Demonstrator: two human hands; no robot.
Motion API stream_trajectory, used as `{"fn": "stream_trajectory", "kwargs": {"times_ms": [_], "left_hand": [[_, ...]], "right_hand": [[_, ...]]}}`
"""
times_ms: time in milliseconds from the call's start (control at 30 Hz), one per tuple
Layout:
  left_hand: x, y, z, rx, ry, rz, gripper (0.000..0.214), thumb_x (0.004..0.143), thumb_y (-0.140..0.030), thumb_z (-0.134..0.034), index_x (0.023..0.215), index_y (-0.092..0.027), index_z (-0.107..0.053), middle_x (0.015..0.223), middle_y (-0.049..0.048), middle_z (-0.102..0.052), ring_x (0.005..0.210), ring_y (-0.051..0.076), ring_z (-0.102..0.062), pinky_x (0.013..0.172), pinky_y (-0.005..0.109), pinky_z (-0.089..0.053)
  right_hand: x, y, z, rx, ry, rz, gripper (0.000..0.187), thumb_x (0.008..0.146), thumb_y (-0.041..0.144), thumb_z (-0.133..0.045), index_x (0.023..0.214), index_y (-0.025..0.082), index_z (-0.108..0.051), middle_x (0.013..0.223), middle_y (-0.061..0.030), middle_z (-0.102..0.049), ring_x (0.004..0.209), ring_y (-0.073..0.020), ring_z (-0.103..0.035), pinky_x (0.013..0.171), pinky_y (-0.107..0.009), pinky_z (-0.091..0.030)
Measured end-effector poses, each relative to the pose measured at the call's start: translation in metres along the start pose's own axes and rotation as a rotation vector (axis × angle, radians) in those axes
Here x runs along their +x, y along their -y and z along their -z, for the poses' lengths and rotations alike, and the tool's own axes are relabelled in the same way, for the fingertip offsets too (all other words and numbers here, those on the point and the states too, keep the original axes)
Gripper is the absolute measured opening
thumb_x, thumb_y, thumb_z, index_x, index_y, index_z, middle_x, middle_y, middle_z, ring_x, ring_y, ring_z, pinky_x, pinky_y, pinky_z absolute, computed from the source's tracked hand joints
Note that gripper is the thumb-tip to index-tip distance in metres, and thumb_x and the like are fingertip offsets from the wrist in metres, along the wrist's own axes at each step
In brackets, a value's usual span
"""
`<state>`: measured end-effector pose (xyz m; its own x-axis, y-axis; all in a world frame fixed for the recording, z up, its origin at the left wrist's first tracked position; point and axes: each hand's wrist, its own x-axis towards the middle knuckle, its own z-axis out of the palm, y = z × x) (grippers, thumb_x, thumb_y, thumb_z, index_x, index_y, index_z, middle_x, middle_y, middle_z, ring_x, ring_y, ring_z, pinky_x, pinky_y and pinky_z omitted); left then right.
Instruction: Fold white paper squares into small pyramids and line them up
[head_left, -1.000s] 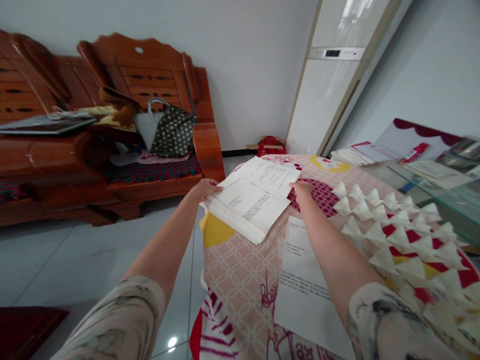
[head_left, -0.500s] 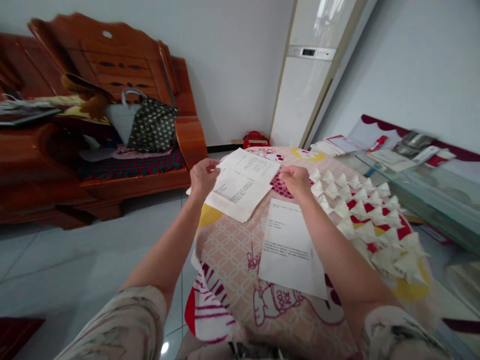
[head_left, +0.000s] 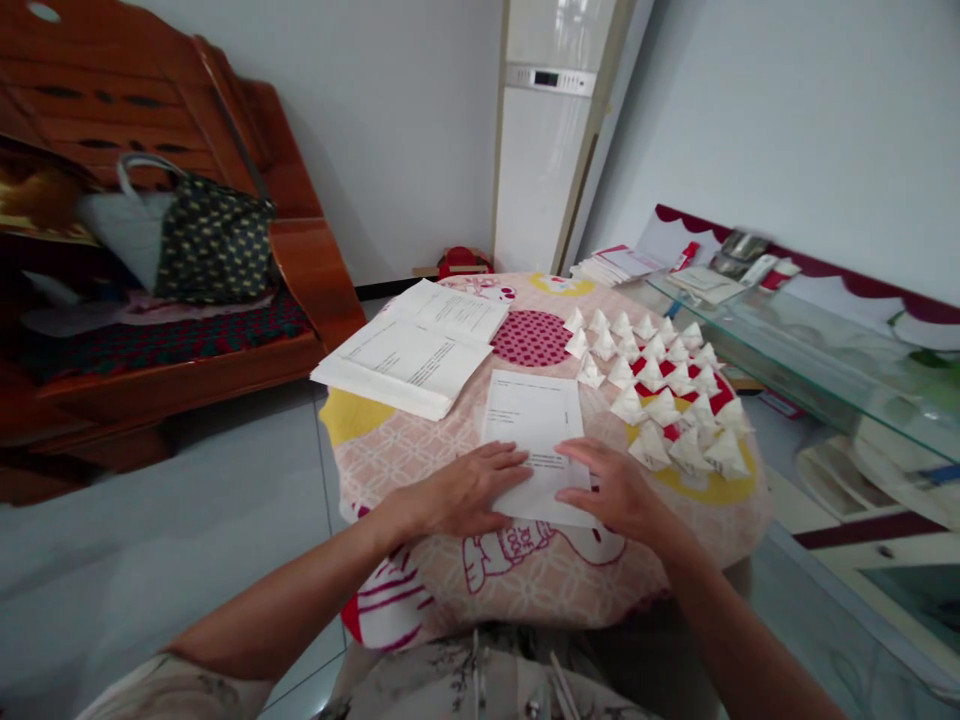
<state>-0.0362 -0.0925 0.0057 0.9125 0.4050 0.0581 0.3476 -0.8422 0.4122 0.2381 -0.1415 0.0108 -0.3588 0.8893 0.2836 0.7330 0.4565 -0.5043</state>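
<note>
A printed sheet of white paper [head_left: 531, 415] lies flat on the round, cloth-covered table in front of me. My left hand [head_left: 476, 488] rests on its lower left part, fingers stretched out and holding nothing. At the sheet's right edge is my right hand [head_left: 619, 492], with thumb and fingers apart over the paper. Beyond, to the left, lies a stack of printed sheets [head_left: 420, 350], fanned in two directions. Rows of folded white paper pyramids [head_left: 664, 385] stand to the right of the sheet.
The patterned tablecloth [head_left: 420, 445] hangs over the table's edge. A glass-topped cabinet [head_left: 810, 375] with papers and metal bowls stands on the right. At the left is a wooden sofa [head_left: 307, 270] with a dark patterned bag [head_left: 214, 240]. A tall white air conditioner [head_left: 536, 170] stands behind.
Both hands have come back from beside the stack of sheets toward me and down onto the single sheet. The view has turned to the right.
</note>
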Motion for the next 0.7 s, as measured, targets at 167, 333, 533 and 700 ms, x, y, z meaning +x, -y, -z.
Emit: {"fn": "stream_trajectory", "kwargs": {"times_ms": [167, 333, 533, 700], "left_hand": [[-0.006, 0.004, 0.0, 0.024, -0.022, -0.058, 0.06, 0.083, -0.019, -0.061, 0.142, -0.015, -0.052, 0.15, 0.0156, -0.05, 0.142, 0.029, -0.043, 0.119, 0.049, -0.035], [-0.014, 0.021, 0.002, -0.038, -0.147, -0.075, 0.037, 0.096, -0.021, -0.05, 0.131, -0.016, -0.063, 0.138, 0.0145, -0.062, 0.13, 0.023, -0.058, 0.109, 0.043, -0.049], [-0.019, 0.034, 0.003, -0.145, -0.261, -0.05, 0.032, 0.101, -0.026, -0.047, 0.124, -0.017, -0.068, 0.125, 0.0138, -0.07, 0.121, 0.022, -0.065, 0.104, 0.038, -0.053], [-0.021, 0.011, 0.02, -0.36, -0.175, 0.022, 0.034, 0.103, -0.031, -0.043, 0.115, -0.015, -0.071, 0.103, 0.0101, -0.075, 0.09, 0.017, -0.071, 0.08, 0.026, -0.055]], "right_hand": [[-0.027, -0.002, -0.025, -0.079, 0.063, 0.096, 0.065, 0.082, 0.039, -0.075, 0.139, 0.013, -0.057, 0.141, -0.021, -0.057, 0.13, -0.0342, -0.053, 0.109, -0.054, -0.045], [-0.034, 0.0, -0.029, -0.069, 0.061, 0.155, 0.059, 0.085, 0.031, -0.07, 0.139, 0.012, -0.057, 0.144, -0.0209, -0.054, 0.132, -0.0334, -0.051, 0.109, -0.054, -0.045], [-0.03, -0.014, -0.023, 0.058, -0.062, 0.133, 0.042, 0.084, 0.007, -0.05, 0.117, 0.015, -0.073, 0.128, -0.016, -0.068, 0.12, -0.0268, -0.062, 0.104, -0.047, -0.051], [-0.027, -0.007, 0.003, 0.282, 0.041, -0.103, 0.025, 0.091, 0.022, -0.055, 0.101, 0.017, -0.077, 0.095, -0.0093, -0.077, 0.087, -0.021, -0.071, 0.08, -0.034, -0.057]]}}
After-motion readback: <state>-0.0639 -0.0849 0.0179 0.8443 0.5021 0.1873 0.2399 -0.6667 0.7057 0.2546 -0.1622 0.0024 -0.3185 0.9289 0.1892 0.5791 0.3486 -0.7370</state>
